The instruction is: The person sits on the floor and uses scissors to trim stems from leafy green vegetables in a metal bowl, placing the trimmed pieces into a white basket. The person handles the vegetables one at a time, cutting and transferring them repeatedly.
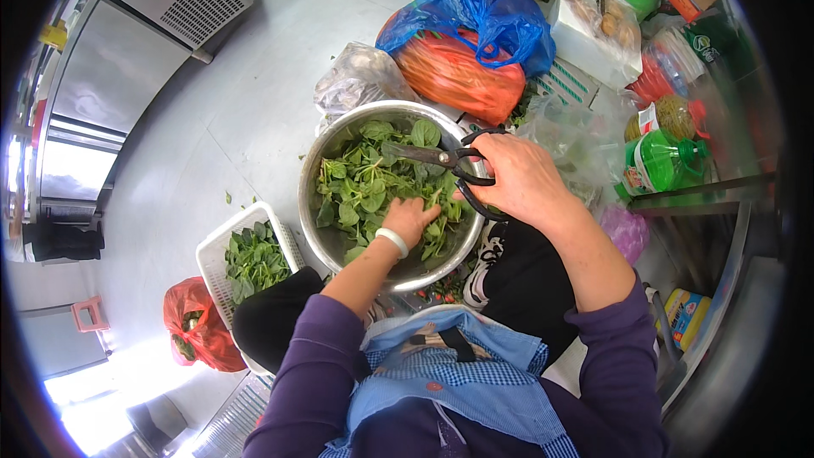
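A wide metal basin (pixel 308 219) full of leafy greens (pixel 362 194) stands on the floor before me. My right hand (pixel 524 172) grips black-handled scissors (pixel 439 156) over the basin's right side. Their blades point left above the leaves and look nearly closed. Down in the basin, my left hand (pixel 407 224) touches the greens with its thumb spread from the fingers. Its fingertips are partly hidden among the leaves. A white band circles that wrist. Left of the basin, a white plastic basket (pixel 206 257) holds more cut greens (pixel 257 261).
Beyond the basin lie a clear bag (pixel 362 79) and an orange bag (pixel 458 70) under a blue one (pixel 489 6). Bottles (pixel 661 162) stand by a shelf at right. A red bag (pixel 200 337) sits beside the basket. A steel refrigerated counter (pixel 121 63) lines the left.
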Available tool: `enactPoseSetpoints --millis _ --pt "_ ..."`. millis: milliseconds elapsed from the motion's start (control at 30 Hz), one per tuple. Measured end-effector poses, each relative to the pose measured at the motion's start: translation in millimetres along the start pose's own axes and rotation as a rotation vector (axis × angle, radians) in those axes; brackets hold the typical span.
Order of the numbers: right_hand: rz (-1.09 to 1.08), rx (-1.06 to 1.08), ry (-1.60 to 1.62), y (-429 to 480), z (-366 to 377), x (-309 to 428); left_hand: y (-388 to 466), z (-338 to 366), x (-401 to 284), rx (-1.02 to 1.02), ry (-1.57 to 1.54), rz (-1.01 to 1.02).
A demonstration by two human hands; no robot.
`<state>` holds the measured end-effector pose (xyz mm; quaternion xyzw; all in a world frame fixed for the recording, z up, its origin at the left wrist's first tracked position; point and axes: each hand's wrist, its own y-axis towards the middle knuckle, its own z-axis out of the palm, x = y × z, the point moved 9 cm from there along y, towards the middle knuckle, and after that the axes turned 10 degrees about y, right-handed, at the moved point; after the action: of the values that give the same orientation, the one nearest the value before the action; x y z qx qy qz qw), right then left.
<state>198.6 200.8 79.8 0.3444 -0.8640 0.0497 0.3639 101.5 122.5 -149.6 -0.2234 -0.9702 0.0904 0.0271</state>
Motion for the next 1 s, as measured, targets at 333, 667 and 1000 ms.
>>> enactPoseSetpoints --millis 333,667,1000 --pt "0.035 -0.008 0.031 3 -3 3 -32 -72 61 -0.082 -1.575 -0.23" --pt "0.048 -0.03 0.016 4 -2 0 -93 -34 166 -0.036 -0.568 -0.721" --pt "0.064 -0.029 -0.001 9 0 -2 -1 -72 79 -0.346 -0.125 -0.592"
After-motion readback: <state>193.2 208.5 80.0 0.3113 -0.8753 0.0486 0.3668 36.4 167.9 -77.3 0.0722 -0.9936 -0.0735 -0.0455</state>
